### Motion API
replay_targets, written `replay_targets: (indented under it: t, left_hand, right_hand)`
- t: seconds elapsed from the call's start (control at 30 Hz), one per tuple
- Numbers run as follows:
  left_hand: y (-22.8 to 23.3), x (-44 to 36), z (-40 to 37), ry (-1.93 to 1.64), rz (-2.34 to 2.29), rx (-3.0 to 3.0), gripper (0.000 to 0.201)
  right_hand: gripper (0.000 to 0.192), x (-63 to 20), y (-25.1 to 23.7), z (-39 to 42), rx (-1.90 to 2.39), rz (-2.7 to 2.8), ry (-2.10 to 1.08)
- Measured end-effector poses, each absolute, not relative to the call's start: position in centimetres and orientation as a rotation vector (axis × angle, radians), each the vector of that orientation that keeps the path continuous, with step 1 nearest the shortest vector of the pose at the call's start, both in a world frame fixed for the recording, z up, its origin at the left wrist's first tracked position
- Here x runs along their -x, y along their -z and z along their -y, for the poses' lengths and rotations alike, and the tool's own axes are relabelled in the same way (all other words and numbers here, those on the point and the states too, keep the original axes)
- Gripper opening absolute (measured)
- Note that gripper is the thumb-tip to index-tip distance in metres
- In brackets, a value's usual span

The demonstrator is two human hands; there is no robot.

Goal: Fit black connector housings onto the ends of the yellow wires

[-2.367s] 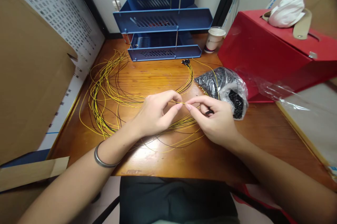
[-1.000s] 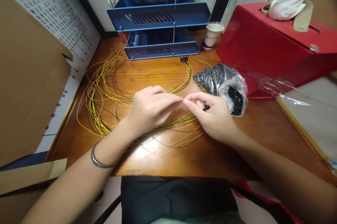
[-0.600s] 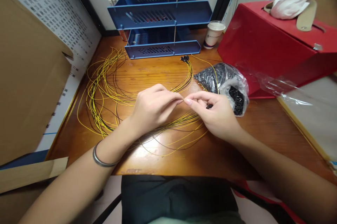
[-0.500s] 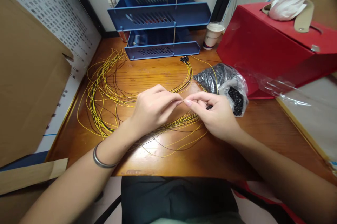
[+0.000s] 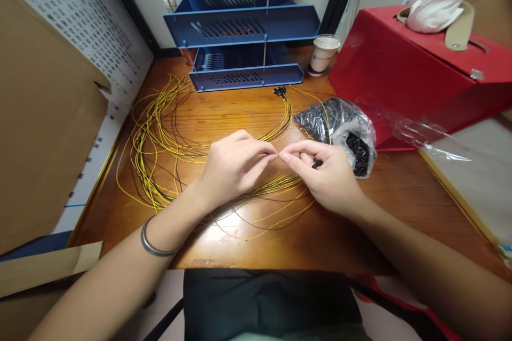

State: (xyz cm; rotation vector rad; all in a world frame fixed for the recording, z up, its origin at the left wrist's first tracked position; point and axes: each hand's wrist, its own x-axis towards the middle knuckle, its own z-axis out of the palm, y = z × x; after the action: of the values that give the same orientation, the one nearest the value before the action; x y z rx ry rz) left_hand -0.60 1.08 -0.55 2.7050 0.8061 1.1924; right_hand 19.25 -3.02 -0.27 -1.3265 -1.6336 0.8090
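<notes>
Head view: fingertips of the left hand [image 5: 232, 167] and right hand [image 5: 328, 178] meet, pinching a thin yellow wire [image 5: 262, 155] whose tip is hidden between them. It runs left-right above the wooden desk [image 5: 360, 223]; a small black piece [image 5: 316, 164] peeks from the right fingers.

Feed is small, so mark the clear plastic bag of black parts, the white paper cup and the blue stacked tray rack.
clear plastic bag of black parts [image 5: 340, 125], head view, bag middle
white paper cup [image 5: 322, 57], head view, side wall
blue stacked tray rack [image 5: 244, 23], head view, middle tray front

Both forearms are bare, no sleeves in sight. A thin silver-grey bangle [image 5: 154, 242] circles the left wrist. Dark, possibly black, clothing [image 5: 272, 303] covers the lap.
</notes>
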Motion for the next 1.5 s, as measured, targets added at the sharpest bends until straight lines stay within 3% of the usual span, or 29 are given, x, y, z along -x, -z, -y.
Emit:
replay_targets:
  t: [1.5]
  left_hand:
    - [0.88, 0.51, -1.03, -1.004, -0.850, -2.515, 0.010]
  right_hand:
    - [0.019, -19.50, 0.83, 2.99, 1.347, 1.720, -0.841]
